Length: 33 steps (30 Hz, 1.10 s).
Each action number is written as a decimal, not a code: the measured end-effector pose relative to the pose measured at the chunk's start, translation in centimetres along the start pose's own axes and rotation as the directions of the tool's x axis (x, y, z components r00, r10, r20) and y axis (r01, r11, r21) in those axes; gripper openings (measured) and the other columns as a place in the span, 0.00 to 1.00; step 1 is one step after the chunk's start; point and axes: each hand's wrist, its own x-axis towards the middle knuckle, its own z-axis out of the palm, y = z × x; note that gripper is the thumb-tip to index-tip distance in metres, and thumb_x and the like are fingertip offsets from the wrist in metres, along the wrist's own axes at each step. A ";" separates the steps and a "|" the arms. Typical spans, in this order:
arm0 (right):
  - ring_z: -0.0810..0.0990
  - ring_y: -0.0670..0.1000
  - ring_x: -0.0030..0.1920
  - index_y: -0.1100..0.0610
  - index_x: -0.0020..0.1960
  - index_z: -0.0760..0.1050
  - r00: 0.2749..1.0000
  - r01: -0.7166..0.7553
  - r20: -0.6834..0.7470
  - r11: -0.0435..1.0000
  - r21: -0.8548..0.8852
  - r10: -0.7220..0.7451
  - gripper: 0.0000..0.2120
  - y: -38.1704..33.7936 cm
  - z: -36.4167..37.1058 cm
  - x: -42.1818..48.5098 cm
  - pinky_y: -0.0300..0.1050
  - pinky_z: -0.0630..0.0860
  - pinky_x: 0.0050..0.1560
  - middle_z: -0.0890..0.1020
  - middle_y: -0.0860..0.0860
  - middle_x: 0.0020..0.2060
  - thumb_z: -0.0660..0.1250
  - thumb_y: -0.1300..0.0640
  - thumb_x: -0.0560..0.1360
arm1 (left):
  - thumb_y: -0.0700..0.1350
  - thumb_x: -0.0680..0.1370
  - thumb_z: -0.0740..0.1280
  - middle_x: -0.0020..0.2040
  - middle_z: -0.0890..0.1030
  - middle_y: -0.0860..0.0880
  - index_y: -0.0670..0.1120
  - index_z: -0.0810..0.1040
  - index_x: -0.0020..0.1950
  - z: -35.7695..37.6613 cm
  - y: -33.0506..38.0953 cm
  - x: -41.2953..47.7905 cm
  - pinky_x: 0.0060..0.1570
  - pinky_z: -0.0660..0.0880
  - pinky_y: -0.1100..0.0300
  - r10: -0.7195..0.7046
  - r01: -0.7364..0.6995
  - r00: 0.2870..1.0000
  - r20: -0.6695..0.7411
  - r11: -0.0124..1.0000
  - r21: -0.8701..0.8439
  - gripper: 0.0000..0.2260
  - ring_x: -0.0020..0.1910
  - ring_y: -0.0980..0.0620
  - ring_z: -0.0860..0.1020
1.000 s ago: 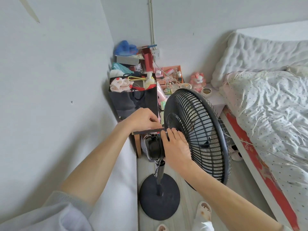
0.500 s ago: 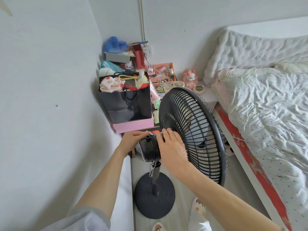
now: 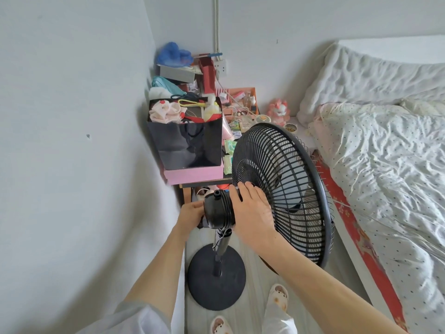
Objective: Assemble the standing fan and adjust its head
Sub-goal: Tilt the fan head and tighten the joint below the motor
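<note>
Both hands are on the fan head in the head view, the only view I have. My right hand (image 3: 252, 213) lies spread and flat over the front of the motor housing (image 3: 218, 208), fingertips (image 3: 248, 186) reaching the rear ribs of the grille (image 3: 284, 186); it presses rather than clenches. My left hand (image 3: 191, 213) cups the back of the housing from behind, fingers mostly hidden, so I judge it a loose hold and cannot say more. The fan stands assembled on its pole (image 3: 222, 244) and round base (image 3: 216, 278), on the floor between the bed (image 3: 385, 165) and the cluttered side table (image 3: 204, 183), close to my slippers (image 3: 278, 297).

What could go wrong, as I judge it: the head is big and sits off to one side of the base, so a hard push while tilting might rock the stand toward the bed edge. My fingertips rest right at the grille ribs and could be pinched if the neck joint gives suddenly. A loose wire (image 3: 220, 237) dangles under the housing and might snag. The grille's top rim is near the table clutter, beside the black bag (image 3: 185, 145).

Writing: I can read none on the fan; small packets on the table are too blurred.
</note>
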 end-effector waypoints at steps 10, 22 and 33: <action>0.76 0.60 0.67 0.59 0.68 0.75 0.999 0.012 -0.030 1.000 -0.011 -0.013 0.43 0.1 0.1 -0.2 0.55 0.68 0.70 0.79 0.58 0.63 0.83 0.53 0.55 | 0.32 0.79 0.63 0.31 0.75 0.47 0.46 0.86 0.41 2.7 -4.5 -2.4 0.32 0.64 0.59 -0.161 0.136 0.985 -0.067 0.950 -0.283 0.16 0.30 0.51 0.67; 0.76 0.59 0.66 0.59 0.68 0.75 0.998 0.033 -0.054 0.999 -0.040 -0.036 0.40 0.5 0.1 -0.1 0.54 0.69 0.69 0.80 0.57 0.62 0.80 0.53 0.58 | 0.35 0.78 0.69 0.41 0.85 0.49 0.45 0.85 0.49 4.9 -5.7 -6.0 0.49 0.78 0.58 -0.098 0.025 0.986 -0.136 0.890 -0.456 0.07 0.43 0.50 0.80; 0.71 0.58 0.71 0.58 0.73 0.68 0.999 0.041 0.000 0.996 -0.083 -0.041 0.40 -0.3 -0.5 -0.1 0.53 0.62 0.73 0.76 0.56 0.67 0.78 0.51 0.65 | 0.50 0.83 0.63 0.53 0.82 0.51 0.48 0.75 0.60 5.2 -6.5 -6.4 0.48 0.74 0.62 -0.052 0.028 0.994 -0.093 0.971 -0.236 0.09 0.50 0.57 0.80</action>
